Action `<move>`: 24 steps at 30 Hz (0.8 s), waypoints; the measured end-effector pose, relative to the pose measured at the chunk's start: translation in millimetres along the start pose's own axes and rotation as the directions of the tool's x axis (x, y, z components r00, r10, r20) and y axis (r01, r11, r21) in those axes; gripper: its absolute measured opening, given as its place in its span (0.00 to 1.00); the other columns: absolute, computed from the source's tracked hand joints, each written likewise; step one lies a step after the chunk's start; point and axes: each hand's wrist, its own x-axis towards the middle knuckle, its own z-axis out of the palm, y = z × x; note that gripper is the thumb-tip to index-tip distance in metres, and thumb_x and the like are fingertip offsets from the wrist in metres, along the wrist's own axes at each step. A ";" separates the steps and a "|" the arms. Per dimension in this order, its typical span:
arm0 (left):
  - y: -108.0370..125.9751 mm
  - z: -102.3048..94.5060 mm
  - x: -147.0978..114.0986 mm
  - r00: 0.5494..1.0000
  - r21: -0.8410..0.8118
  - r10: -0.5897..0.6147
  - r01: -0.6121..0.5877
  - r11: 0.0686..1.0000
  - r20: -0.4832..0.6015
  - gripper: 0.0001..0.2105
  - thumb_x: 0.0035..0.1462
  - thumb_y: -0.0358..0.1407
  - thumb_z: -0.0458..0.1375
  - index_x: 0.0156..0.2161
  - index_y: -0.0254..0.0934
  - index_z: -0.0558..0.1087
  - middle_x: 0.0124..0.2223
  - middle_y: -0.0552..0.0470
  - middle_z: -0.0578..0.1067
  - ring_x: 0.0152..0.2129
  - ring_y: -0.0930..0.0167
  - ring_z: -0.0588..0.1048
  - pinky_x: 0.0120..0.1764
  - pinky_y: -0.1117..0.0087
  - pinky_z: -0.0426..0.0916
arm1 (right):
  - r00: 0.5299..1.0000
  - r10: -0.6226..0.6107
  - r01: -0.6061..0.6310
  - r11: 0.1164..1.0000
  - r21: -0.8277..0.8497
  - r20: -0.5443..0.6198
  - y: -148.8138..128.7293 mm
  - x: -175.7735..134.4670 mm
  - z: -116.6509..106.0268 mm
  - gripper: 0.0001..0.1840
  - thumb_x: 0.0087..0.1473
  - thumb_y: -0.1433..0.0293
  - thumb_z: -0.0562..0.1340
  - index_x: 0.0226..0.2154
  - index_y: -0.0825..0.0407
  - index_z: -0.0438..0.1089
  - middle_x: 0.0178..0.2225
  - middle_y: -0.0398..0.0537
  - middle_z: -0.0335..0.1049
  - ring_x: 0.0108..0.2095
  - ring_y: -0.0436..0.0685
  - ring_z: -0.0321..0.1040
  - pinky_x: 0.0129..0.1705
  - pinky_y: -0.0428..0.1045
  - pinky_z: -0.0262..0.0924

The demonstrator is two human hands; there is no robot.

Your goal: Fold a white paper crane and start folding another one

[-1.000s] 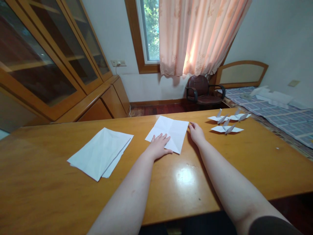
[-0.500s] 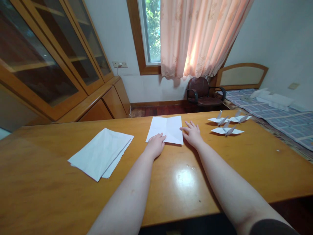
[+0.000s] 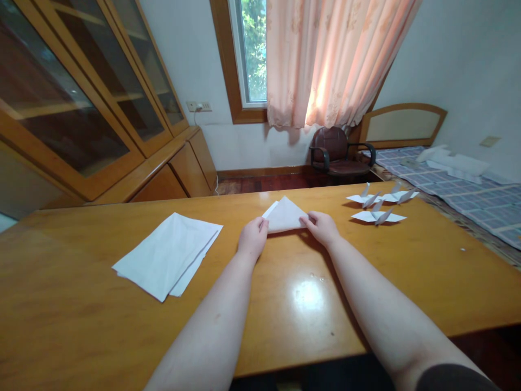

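Note:
A white sheet of paper [image 3: 286, 214], bent over into a triangle with its point away from me, is held between my two hands near the table's far edge. At its left corner my left hand [image 3: 253, 237] is closed, the thumb on top of the paper. My right hand [image 3: 321, 228] pinches the opposite corner, thumb pressed on the surface. A strip of another layer shows behind the triangle on the left. The undersides of the corners are hidden by my fingers.
Creased white sheets [image 3: 169, 252] lie stacked on the wooden table [image 3: 81, 304] to the left. To the right stand three folded paper cranes [image 3: 380, 217]. Beyond the table are an armchair [image 3: 336, 152], a bed [image 3: 468, 184] and a glass-door cabinet [image 3: 93, 92].
The sheet, lying flat and roughly square before, is now folded over into a triangle. Both hands went from resting with fingers spread to gripping its corners.

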 end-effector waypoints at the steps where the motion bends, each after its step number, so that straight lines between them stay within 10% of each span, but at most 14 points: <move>1: -0.3 -0.3 0.0 1.000 -0.005 -0.020 0.020 1.000 -0.012 0.16 0.62 0.43 0.43 0.34 0.39 0.71 0.33 0.50 0.75 0.30 0.69 0.71 0.30 0.72 0.58 | 1.000 0.007 -0.006 1.000 0.005 -0.007 0.3 0.1 0.2 0.22 0.56 0.54 0.52 0.20 0.52 0.63 0.21 0.44 0.64 0.24 0.50 0.56 0.26 0.45 0.45; 14: 4.7 -9.3 2.1 0.983 0.186 -0.185 0.183 0.965 -0.006 0.15 0.61 0.43 0.44 0.35 0.40 0.71 0.35 0.48 0.76 0.33 0.66 0.73 0.31 0.70 0.59 | 0.963 -0.002 -0.039 0.989 0.146 0.270 2.5 3.3 6.7 0.25 0.49 0.49 0.55 0.20 0.53 0.66 0.19 0.41 0.61 0.22 0.50 0.55 0.25 0.45 0.43; 24: 1.6 -11.4 2.5 0.985 0.184 -0.169 0.164 0.969 0.011 0.16 0.60 0.46 0.46 0.37 0.41 0.72 0.35 0.48 0.77 0.33 0.65 0.74 0.31 0.70 0.61 | 0.969 0.183 -0.185 0.983 -0.003 0.164 3.2 8.8 4.1 0.26 0.50 0.48 0.55 0.20 0.52 0.68 0.20 0.45 0.66 0.23 0.51 0.57 0.24 0.46 0.44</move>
